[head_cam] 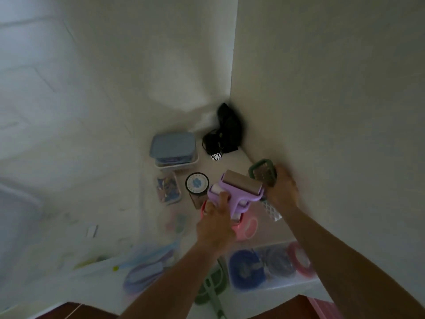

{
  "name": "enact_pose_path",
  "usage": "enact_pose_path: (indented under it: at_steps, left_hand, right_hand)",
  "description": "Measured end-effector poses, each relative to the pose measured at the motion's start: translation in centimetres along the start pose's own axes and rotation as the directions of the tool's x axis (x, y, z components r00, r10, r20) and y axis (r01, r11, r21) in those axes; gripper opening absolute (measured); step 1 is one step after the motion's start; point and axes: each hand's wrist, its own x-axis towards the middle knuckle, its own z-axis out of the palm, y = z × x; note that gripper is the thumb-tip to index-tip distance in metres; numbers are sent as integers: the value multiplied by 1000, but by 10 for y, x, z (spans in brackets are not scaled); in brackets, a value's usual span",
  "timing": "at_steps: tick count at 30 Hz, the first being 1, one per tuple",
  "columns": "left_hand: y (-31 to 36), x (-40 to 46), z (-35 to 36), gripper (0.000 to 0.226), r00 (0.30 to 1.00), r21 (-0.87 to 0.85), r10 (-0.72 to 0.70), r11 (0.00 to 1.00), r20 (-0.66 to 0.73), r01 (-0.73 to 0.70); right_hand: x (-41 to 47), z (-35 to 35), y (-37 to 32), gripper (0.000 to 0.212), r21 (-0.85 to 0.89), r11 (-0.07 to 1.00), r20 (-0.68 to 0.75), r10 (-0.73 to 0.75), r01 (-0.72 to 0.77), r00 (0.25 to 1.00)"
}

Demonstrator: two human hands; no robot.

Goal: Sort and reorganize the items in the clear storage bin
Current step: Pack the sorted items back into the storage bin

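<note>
My left hand grips a purple lint roller by its handle, with the roller head pointing away from me. My right hand holds a green-framed grater against the right wall. The clear storage bin lies at the lower right, with blue, grey and pink round things inside it. A pink tape dispenser shows just under the lint roller.
A blue-lidded box sits on a white tray near the corner. Black cables fill the corner. A small clear box of colourful bits, a round black-rimmed jar, a green hanger and plastic bags lie on the floor.
</note>
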Motion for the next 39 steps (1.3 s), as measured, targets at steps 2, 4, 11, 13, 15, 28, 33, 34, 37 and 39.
enact_pose_path:
  at_steps: [2, 4, 11, 13, 15, 28, 33, 34, 37, 39]
  left_hand:
    - [7, 21, 7, 83, 1000, 4, -23, 1000, 6, 23]
    - [11, 39, 14, 84, 997, 18, -69, 998, 19, 68]
    - [26, 71, 17, 85, 998, 237, -35, 971, 53, 22]
    - [30, 80, 14, 81, 999, 343, -21, 939, 50, 2]
    - [31, 87, 13, 73, 999, 443, -10, 897, 51, -14]
    - [21, 50, 23, 69, 948, 570, 317, 772, 37, -281]
    - [-4, -23, 59, 68, 751, 376, 645, 666, 145, -644]
    - [-11, -32, 68, 81, 754, 385, 615, 654, 231, -652]
    - [-23, -41, 92, 116, 781, 500, 492, 600, 384, -624]
    - [-20, -41, 99, 120, 798, 525, 466, 602, 382, -602]
  right_hand:
    - [5, 12, 9, 54, 24, 999, 5, 27, -27, 1000]
    - [6, 22, 19, 58, 40, 998, 9, 44, -44, 999]
    - [2, 31, 39, 60, 165, 979, 72, 107, -118, 992]
    - [0, 27, 45, 63, 183, 978, 100, 86, -103, 991]
    - [1, 20, 50, 69, 149, 987, 145, 34, -56, 989]
    - [-68, -29, 83, 52, -245, 748, 369, -517, 617, 773]
    - [-100, -59, 103, 117, -354, 583, 736, -309, 731, 602]
    - [-106, -60, 107, 127, -374, 552, 761, -277, 745, 587]
    - [-111, -48, 114, 134, -439, 424, 731, -345, 792, 589]
    - [-109, -37, 117, 127, -452, 401, 711, -377, 797, 594]
